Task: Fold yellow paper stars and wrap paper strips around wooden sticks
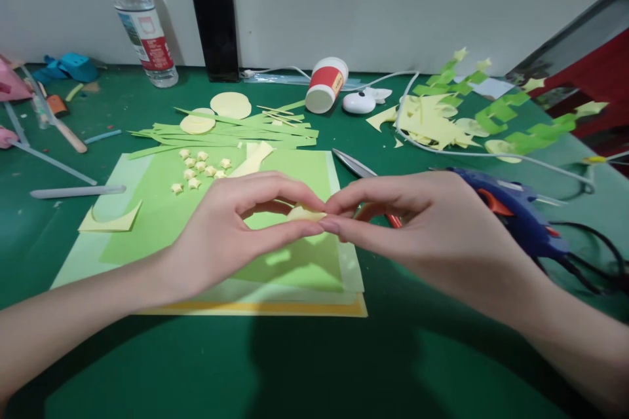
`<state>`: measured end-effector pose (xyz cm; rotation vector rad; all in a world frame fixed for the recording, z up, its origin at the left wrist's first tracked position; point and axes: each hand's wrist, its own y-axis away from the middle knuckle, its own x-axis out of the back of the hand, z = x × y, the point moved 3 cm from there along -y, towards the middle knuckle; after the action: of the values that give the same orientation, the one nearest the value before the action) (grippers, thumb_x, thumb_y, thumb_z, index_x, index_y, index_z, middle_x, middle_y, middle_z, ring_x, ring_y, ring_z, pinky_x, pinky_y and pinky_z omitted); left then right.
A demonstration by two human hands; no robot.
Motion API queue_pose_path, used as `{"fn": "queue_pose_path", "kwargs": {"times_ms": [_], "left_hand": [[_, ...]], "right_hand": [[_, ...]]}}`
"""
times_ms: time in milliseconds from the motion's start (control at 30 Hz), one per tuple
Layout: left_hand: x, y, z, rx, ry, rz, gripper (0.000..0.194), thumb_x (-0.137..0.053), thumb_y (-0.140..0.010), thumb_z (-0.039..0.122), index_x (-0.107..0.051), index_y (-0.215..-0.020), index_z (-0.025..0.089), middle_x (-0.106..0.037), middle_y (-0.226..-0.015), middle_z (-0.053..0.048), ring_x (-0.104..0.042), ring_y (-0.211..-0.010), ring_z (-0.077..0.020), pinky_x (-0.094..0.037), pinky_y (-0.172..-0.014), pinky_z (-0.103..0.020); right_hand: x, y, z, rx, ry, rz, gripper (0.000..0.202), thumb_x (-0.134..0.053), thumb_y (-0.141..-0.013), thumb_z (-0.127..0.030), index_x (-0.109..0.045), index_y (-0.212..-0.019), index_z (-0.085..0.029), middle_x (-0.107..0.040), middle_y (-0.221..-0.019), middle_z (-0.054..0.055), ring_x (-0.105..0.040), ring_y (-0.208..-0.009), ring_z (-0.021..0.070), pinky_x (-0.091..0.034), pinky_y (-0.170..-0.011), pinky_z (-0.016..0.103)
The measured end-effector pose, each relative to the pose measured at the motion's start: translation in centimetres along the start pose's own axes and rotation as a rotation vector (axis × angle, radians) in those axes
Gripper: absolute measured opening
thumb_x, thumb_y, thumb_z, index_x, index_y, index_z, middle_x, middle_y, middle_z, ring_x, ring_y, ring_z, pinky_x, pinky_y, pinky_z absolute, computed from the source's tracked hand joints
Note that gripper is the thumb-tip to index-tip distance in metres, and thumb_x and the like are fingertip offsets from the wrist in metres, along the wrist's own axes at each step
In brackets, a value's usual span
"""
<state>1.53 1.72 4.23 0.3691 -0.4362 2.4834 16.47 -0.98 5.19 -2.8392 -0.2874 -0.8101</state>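
Above the sheets (289, 268), your left hand (221, 229) and right hand (422, 222) pinch the strip (302, 213) between fingertips, likely for fine control.

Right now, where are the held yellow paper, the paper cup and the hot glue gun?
Held yellow paper (301, 213): head view, visible middle.
Paper cup (325, 78): head view, red band.
Hot glue gun (532, 226): head view, blue body.

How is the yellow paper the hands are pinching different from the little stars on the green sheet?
The yellow paper is held up at the fingertips of the left hand and right hand; the little stars lie loose on the green sheet.
The yellow paper's visible part looks bigger than any one of the little stars.
Both are pale yellow.
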Motion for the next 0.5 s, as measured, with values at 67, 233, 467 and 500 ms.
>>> {"fn": "queue_pose_path", "kwargs": {"times_ms": [67,233,467,500], "left_hand": [[0.0,0.0,-0.1,0.042,0.014,0.018,0.007,-0.066,-0.072,0.021,-0.067,-0.079,0.018,-0.067,-0.076,0.003,-0.058,-0.065,-0.0072,-0.05,-0.059,-0.014],[0.3,-0.1,-0.4,0.17,0.12,0.054,0.005,-0.068,-0.069,0.017,-0.067,-0.074,0.018,-0.067,-0.067,0.006,-0.059,-0.056,-0.0023,-0.046,-0.049,-0.005],[0.8,-0.4,-0.8,0.228,0.242,0.082,0.007,-0.068,-0.069,0.015,-0.067,-0.074,0.02,-0.069,-0.067,0.009,-0.065,-0.062,-0.0039,-0.052,-0.059,-0.005],[0.8,-0.4,-0.8,0.224,0.246,0.084,0.007,-0.068,-0.069,0.015,-0.067,-0.074,0.02,-0.069,-0.067,0.009,-0.066,-0.062,-0.0043,-0.053,-0.059,-0.006]], "right_hand": [[0.0,-0.1,0.1,-0.008,0.007,0.009,0.014,-0.064,-0.07,-0.02,-0.06,-0.057,-0.02,-0.055,-0.048,-0.004,-0.046,-0.044,0.0059,-0.034,-0.039,0.019],[0.2,0.0,0.2,0.003,0.029,-0.03,0.013,-0.062,-0.073,-0.022,-0.06,-0.06,-0.019,-0.058,-0.055,-0.004,-0.048,-0.049,0.0061,-0.036,-0.043,0.018],[1.4,0.2,0.2,-0.018,0.119,-0.078,0.014,-0.06,-0.074,-0.026,-0.058,-0.061,-0.02,-0.056,-0.058,-0.005,-0.046,-0.051,0.0064,-0.034,-0.045,0.019],[1.6,0.2,0.2,-0.016,0.133,-0.082,0.015,-0.059,-0.074,-0.027,-0.058,-0.061,-0.021,-0.055,-0.057,-0.005,-0.046,-0.051,0.0066,-0.034,-0.046,0.019]]}}
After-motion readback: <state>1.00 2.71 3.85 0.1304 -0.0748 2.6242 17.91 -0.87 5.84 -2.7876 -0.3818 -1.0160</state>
